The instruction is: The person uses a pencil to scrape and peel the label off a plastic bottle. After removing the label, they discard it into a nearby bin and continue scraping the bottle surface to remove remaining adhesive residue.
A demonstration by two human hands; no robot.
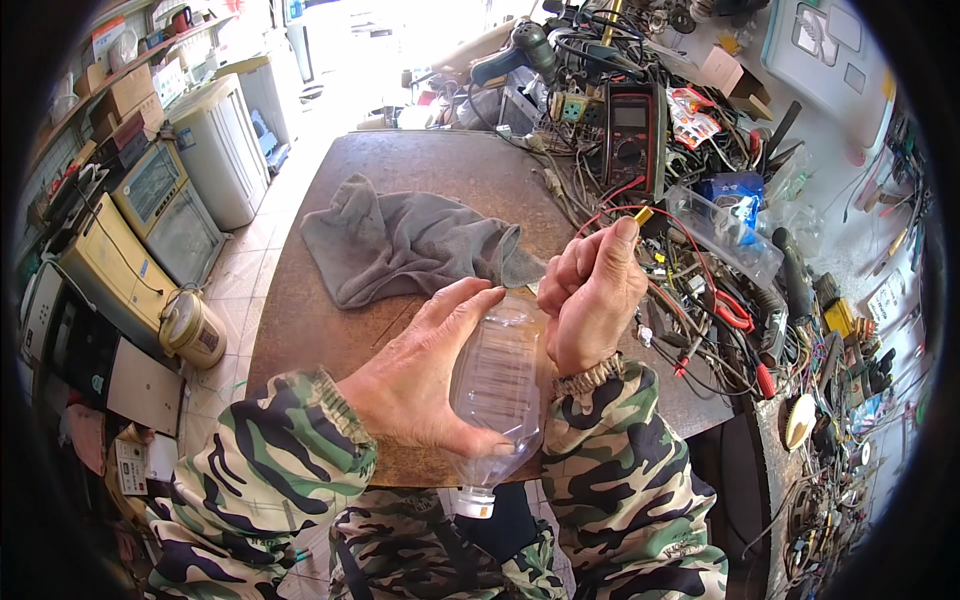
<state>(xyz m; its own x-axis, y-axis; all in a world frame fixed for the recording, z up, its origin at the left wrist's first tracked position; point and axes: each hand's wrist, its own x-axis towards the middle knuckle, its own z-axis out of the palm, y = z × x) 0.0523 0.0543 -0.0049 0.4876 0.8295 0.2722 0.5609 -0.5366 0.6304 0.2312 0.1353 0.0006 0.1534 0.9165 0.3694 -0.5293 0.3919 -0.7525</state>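
A clear plastic bottle (497, 385) lies on its side at the front of the brown table, its white cap (474, 502) pointing toward me past the table edge. My left hand (425, 375) wraps over the bottle from the left, thumb near the neck and fingers at the base. On the other side, my right hand (595, 285) is closed in a fist beside the bottle's base. A small brass-coloured piece (644, 215) sticks out past the right thumb; the rest of it is hidden by the fingers. Beyond the bottle lies a crumpled grey cloth (410, 240).
The wooden table (300, 400) is heaped on its right with cables, a multimeter (633, 140), red-handled pliers (733, 312) and a plastic box (722, 235). A heat gun (515, 55) lies at the back. Cabinets (215, 150) and a lidded bucket (193, 328) stand at the left.
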